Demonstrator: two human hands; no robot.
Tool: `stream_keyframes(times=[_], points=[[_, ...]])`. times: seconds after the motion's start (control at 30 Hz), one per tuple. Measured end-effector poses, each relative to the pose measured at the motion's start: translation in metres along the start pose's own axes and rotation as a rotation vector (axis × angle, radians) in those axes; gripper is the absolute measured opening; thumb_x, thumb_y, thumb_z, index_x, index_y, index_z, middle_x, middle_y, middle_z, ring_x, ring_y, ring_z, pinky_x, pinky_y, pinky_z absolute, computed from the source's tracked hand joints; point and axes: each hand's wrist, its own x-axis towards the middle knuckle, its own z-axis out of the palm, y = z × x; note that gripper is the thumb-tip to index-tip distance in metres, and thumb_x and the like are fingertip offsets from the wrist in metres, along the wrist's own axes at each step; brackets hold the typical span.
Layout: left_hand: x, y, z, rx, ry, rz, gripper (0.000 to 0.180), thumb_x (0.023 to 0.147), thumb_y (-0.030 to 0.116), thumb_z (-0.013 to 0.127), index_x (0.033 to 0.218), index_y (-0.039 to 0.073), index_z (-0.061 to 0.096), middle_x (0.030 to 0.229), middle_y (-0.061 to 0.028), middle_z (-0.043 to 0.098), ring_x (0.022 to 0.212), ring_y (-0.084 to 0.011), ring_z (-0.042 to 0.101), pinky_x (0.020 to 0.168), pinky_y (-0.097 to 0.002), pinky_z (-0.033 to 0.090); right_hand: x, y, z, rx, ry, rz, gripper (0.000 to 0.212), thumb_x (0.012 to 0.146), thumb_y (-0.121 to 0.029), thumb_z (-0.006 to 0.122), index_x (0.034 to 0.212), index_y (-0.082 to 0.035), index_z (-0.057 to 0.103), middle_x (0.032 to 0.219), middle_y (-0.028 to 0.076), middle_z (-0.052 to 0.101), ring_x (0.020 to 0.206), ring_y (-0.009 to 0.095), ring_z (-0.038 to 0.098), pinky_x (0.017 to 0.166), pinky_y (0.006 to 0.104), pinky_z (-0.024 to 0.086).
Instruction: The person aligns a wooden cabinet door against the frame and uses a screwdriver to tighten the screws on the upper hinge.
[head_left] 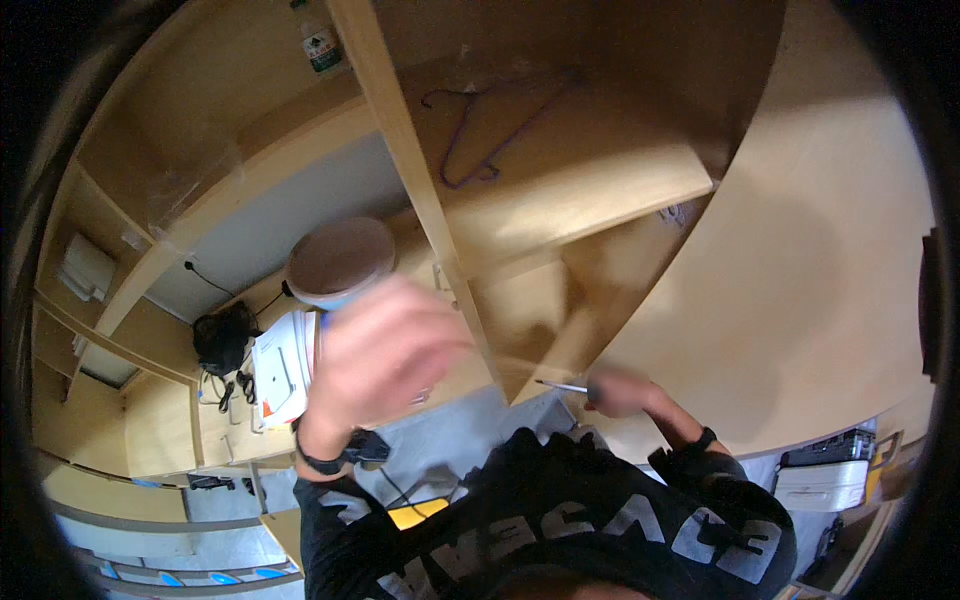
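My right hand [622, 391] is closed around what looks like a screwdriver [566, 386], its thin pale shaft and dark tip pointing left. It is beside the edge of a large, light wooden door panel [780, 300]. My left hand [385, 345] is raised in front of the wooden cabinet upright [420, 190] and smeared by motion, so its fingers cannot be read. Behind the upright opens a cabinet compartment with a wooden shelf [590, 200]. A dark purple clothes hanger [465, 150] lies inside it.
Left of my left hand stand a round brown-topped container [345, 258], a stack of books [283, 372] and a black bag [224, 336] with cables. A bottle [320, 48] stands on the upper shelf. A silver case [822, 486] is at lower right.
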Motion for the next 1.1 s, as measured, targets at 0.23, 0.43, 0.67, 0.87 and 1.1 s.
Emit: stream_keyframes(times=[0.23, 0.43, 0.67, 0.87, 1.1], points=[[0.141, 0.009, 0.119, -0.002, -0.113, 0.149, 0.011, 0.077, 0.008, 0.064, 0.078, -0.001, 0.057, 0.080, -0.0196, 0.059, 0.072, -0.0360, 0.057, 0.064, -0.0409, 0.046, -0.017, -0.046, -0.014, -0.005, -0.070, 0.127, 0.029, 0.080, -0.029, 0.067, 0.074, -0.001, 0.066, 0.071, 0.018, 0.063, 0.066, 0.032, 0.060, 0.062, 0.0430, 0.045], [0.242, -0.102, 0.190, 0.079, -0.608, -0.017, 0.017, 0.077, 0.014, 0.059, 0.084, -0.001, 0.065, 0.075, -0.0181, 0.064, 0.068, -0.0289, 0.060, 0.064, -0.0413, 0.047, -0.024, -0.013, 0.003, -0.063, 0.051, -0.003, 0.038, 0.081, -0.034, 0.065, 0.079, 0.004, 0.066, 0.067, 0.015, 0.066, 0.056, 0.023, 0.066, 0.056, 0.0363, 0.053], [0.275, -0.129, 0.194, 0.937, -0.941, -0.060, 0.019, 0.069, 0.009, 0.071, 0.081, -0.005, 0.065, 0.073, -0.0219, 0.063, 0.066, -0.0293, 0.063, 0.053, -0.0453, 0.049, -0.041, 0.015, 0.001, 0.015, 0.165, 0.054, 0.038, 0.079, -0.034, 0.067, 0.077, 0.004, 0.066, 0.061, 0.015, 0.065, 0.058, 0.025, 0.067, 0.056, 0.0382, 0.053], [0.262, -0.161, 0.206, 0.942, -0.965, 0.059, 0.025, 0.068, 0.004, 0.074, 0.086, -0.006, 0.060, 0.084, -0.0238, 0.064, 0.074, -0.0338, 0.065, 0.058, -0.0463, 0.052, -0.051, 0.019, -0.014, -0.010, 0.135, 0.036, 0.037, 0.080, -0.031, 0.068, 0.078, 0.005, 0.065, 0.068, 0.018, 0.066, 0.059, 0.027, 0.066, 0.058, 0.0395, 0.053], [0.266, -0.139, 0.216, 0.967, -1.144, 0.089, 0.033, 0.066, 0.005, 0.077, 0.091, -0.004, 0.057, 0.089, -0.0235, 0.063, 0.080, -0.0369, 0.065, 0.062, -0.0479, 0.054, -0.054, 0.030, -0.029, 0.140, 0.095, 0.150, 0.037, 0.081, -0.031, 0.067, 0.083, 0.006, 0.065, 0.077, 0.020, 0.067, 0.062, 0.029, 0.067, 0.061, 0.0404, 0.053]])
